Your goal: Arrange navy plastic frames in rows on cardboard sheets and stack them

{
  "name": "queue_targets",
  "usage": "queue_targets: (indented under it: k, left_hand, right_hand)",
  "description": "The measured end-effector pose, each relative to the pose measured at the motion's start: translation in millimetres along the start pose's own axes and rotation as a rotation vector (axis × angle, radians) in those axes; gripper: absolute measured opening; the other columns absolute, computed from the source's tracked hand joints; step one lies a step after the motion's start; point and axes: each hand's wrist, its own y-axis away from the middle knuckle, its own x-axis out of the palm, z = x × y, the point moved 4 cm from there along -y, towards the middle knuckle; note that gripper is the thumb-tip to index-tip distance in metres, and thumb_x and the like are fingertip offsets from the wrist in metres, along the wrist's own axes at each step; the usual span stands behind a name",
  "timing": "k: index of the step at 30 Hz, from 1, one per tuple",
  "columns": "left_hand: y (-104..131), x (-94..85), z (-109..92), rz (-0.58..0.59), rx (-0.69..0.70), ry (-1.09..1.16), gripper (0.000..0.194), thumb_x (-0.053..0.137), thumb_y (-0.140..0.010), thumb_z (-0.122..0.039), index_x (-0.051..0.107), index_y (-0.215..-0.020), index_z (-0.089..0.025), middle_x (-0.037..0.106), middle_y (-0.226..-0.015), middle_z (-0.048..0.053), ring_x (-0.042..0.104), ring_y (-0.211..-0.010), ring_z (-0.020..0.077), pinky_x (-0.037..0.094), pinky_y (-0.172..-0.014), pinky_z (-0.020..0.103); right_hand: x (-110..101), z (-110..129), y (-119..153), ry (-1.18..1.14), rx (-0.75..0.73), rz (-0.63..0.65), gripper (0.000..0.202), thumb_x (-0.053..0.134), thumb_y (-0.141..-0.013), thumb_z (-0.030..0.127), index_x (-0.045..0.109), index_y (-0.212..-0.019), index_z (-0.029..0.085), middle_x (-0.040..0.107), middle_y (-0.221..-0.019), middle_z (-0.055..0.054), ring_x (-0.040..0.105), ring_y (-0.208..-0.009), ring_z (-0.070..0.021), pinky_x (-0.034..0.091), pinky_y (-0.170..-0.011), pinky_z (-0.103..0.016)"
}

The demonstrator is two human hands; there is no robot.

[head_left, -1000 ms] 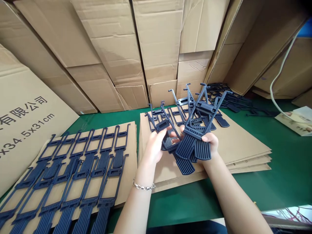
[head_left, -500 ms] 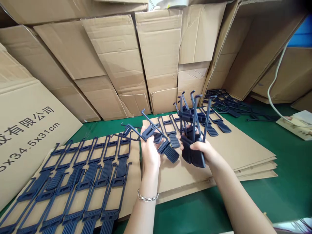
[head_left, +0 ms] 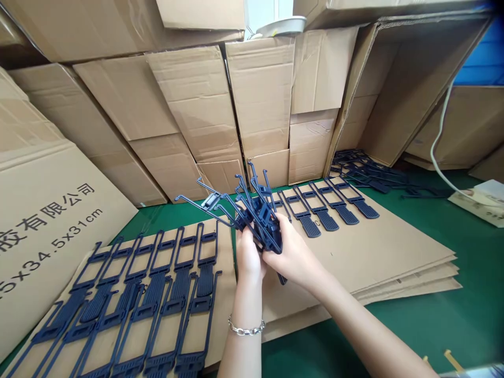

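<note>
My left hand (head_left: pixel 249 257) is closed around the lower part of a bunch of dark blue plastic brackets (head_left: pixel 260 212). Against the same bunch, from the right, presses my right hand (head_left: pixel 290 251), its fingers wrapped round the brackets. Hooked arms fan upward and to the left out of the bunch, and one ribbed end pokes out below the hands. Which brackets belong to which hand I cannot tell. Just right of the hands, several like brackets (head_left: pixel 325 219) lie in a row on stacked cardboard sheets (head_left: pixel 378 252).
Two rows of brackets (head_left: pixel 157 296) cover a cardboard sheet at left. Loose brackets (head_left: pixel 366 169) are heaped at the back right on the green table (head_left: pixel 425 320). Cardboard boxes (head_left: pixel 260 94) wall off the back; a printed box (head_left: pixel 51 220) stands left. A white cable (head_left: pixel 439 136) hangs at right.
My right hand has moved left with its bunch of brackets and now meets my left hand, so both bunches are together. The view has tilted slightly upward.
</note>
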Motion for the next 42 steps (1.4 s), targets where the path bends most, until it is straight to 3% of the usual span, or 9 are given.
queue_targets:
  k: [6,9,14,19,23,29,36,39,42]
  left_hand:
    - [8.5,8.6,-6.2,0.035,-0.031,0.119,0.029,0.054,-0.073,-0.035,0.066,-0.090,-0.013,0.070,-0.091,0.008,0.063,-0.093,0.0256,0.048,-0.085,0.037]
    - [14.6,12.0,-9.9,0.044,0.034,0.192,0.033,0.046,-0.075,-0.038,0.066,-0.086,-0.015,0.070,-0.090,0.008,0.063,-0.093,0.0258,0.048,-0.085,0.037]
    - [21.0,12.9,-11.9,0.115,0.128,0.178,0.040,0.059,-0.075,-0.043,0.060,-0.109,-0.021,0.066,-0.107,0.007,0.059,-0.103,0.0248,0.047,-0.088,0.035]
    - [18.8,10.5,-15.2,0.190,0.204,0.135,0.058,0.069,-0.072,-0.040,0.048,-0.124,-0.025,0.059,-0.120,0.008,0.053,-0.113,0.0245,0.044,-0.093,0.033]
    - [14.2,6.6,-15.8,0.129,0.160,0.181,0.056,0.071,-0.070,-0.038,0.052,-0.121,-0.023,0.062,-0.116,0.008,0.057,-0.108,0.0235,0.045,-0.090,0.032]
    - [12.2,2.9,-16.2,0.018,0.084,0.224,0.046,0.070,-0.063,-0.023,0.058,-0.108,-0.020,0.067,-0.104,0.005,0.063,-0.094,0.0211,0.048,-0.079,0.028]
    - [14.4,7.1,-16.4,0.020,0.009,0.252,0.030,0.054,-0.074,-0.041,0.063,-0.090,-0.017,0.068,-0.094,0.008,0.061,-0.098,0.0213,0.047,-0.081,0.027]
    - [14.2,7.1,-15.1,0.039,-0.003,0.242,0.032,0.063,-0.066,-0.038,0.062,-0.092,-0.019,0.067,-0.095,0.004,0.059,-0.101,0.0211,0.047,-0.081,0.027]
    - [12.2,5.7,-13.0,0.052,-0.039,0.215,0.040,0.069,-0.052,-0.026,0.062,-0.091,-0.017,0.066,-0.089,0.004,0.061,-0.089,0.0207,0.048,-0.074,0.027]
  right_hand:
    - [-4.4,11.9,-0.8,0.166,-0.043,-0.019,0.071,0.055,-0.066,0.029,0.032,-0.132,0.018,0.042,-0.128,-0.013,0.042,-0.118,-0.0274,0.040,-0.096,-0.044]
    - [-4.8,15.3,-2.1,0.182,-0.019,0.010,0.069,0.056,-0.065,0.028,0.033,-0.130,0.019,0.040,-0.130,-0.014,0.042,-0.118,-0.0293,0.041,-0.094,-0.044]
    - [-5.1,18.4,-5.2,0.140,0.051,0.036,0.073,0.058,-0.066,0.030,0.029,-0.132,0.020,0.043,-0.129,-0.014,0.046,-0.114,-0.0290,0.043,-0.090,-0.044]
    - [-9.5,25.3,-9.6,0.039,0.019,0.214,0.069,0.061,-0.069,0.031,0.031,-0.131,0.025,0.051,-0.119,-0.009,0.053,-0.102,-0.0236,0.049,-0.080,-0.036]
    - [-11.7,29.2,-13.8,0.059,-0.018,0.331,0.066,0.061,-0.072,0.032,0.032,-0.131,0.027,0.052,-0.119,-0.007,0.054,-0.102,-0.0227,0.049,-0.079,-0.035]
    - [-8.6,37.4,-15.6,0.293,-0.158,0.211,0.069,0.058,-0.077,0.041,0.029,-0.138,0.026,0.039,-0.137,-0.006,0.041,-0.122,-0.0272,0.041,-0.094,-0.042]
    - [-4.7,39.7,-19.8,0.509,-0.184,0.199,0.069,0.054,-0.077,0.050,0.034,-0.137,0.024,0.045,-0.133,-0.006,0.050,-0.111,-0.0320,0.045,-0.083,-0.044]
    - [-6.5,39.1,-18.7,0.512,-0.219,0.191,0.069,0.054,-0.078,0.047,0.032,-0.139,0.024,0.044,-0.134,-0.006,0.051,-0.111,-0.0297,0.045,-0.084,-0.041]
    - [-7.7,40.4,-15.2,0.543,-0.248,0.172,0.069,0.052,-0.078,0.046,0.030,-0.140,0.025,0.043,-0.134,-0.006,0.052,-0.109,-0.0287,0.047,-0.079,-0.038]
